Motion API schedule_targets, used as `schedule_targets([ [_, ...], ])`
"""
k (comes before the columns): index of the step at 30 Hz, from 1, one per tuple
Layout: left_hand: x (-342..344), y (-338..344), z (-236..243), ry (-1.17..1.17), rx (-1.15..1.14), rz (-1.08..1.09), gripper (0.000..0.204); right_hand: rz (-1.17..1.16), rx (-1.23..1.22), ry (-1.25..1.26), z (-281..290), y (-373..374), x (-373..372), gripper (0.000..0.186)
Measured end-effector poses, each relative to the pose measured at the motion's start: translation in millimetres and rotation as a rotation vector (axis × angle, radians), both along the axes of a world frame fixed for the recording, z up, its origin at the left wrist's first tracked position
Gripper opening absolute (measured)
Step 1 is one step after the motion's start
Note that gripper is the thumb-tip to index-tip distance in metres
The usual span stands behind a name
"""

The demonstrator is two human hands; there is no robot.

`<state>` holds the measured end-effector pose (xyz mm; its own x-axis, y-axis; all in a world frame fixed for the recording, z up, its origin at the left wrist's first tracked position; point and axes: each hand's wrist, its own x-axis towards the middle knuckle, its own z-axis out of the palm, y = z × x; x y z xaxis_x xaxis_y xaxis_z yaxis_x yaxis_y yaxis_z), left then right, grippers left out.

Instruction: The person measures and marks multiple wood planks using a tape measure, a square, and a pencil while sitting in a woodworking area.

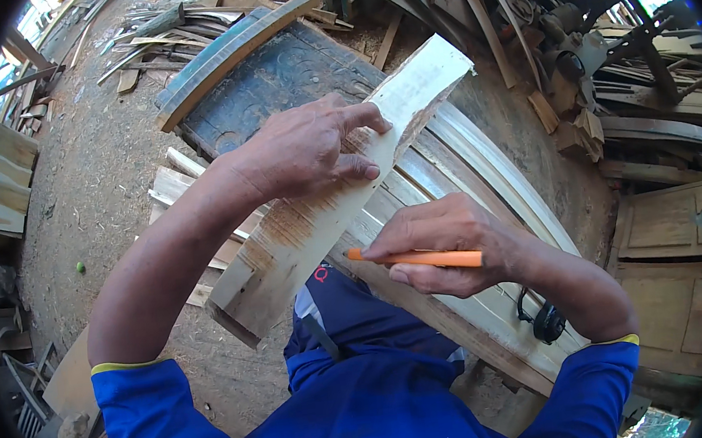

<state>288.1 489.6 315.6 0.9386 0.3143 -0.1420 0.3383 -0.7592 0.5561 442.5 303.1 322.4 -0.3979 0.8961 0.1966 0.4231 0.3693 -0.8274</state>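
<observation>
A thick, rough-sawn wooden board (325, 217) lies diagonally across the picture, tilted over my lap, with a pale face and a brown grainy patch. My left hand (302, 152) grips its upper edge, thumb and fingers on the pale face. In my right hand (454, 238), just below the board, an orange pencil (431, 258) is pinched between thumb and fingers. Its tip points left, close to the board's lower edge; I cannot tell whether it touches. Beneath are long, curved pale wooden strips (491, 180), partly hidden by the board and my right arm.
A dark wooden panel (271, 87) with a curved rail (242, 56) stands beyond the board. By my right forearm rests a black round object (549, 324). Wood offcuts (173, 33) lie at the far left. More scrap and panelled wooden pieces (672, 306) crowd the right.
</observation>
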Motion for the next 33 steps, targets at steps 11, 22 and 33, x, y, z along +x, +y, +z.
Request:
schedule_targets([
  [11,2,0,-1,0.059,-0.026,0.013,0.051,0.006,0.004,-0.016,-18,9,-12,0.023],
  [22,4,-1,-2,0.043,-0.01,0.008,0.052,-0.194,0.026,-0.032,-15,9,21,0.016],
  [33,3,-1,1,0.007,-0.039,-0.003,0.051,-0.104,0.132,0.041,-22,8,-14,0.006],
])
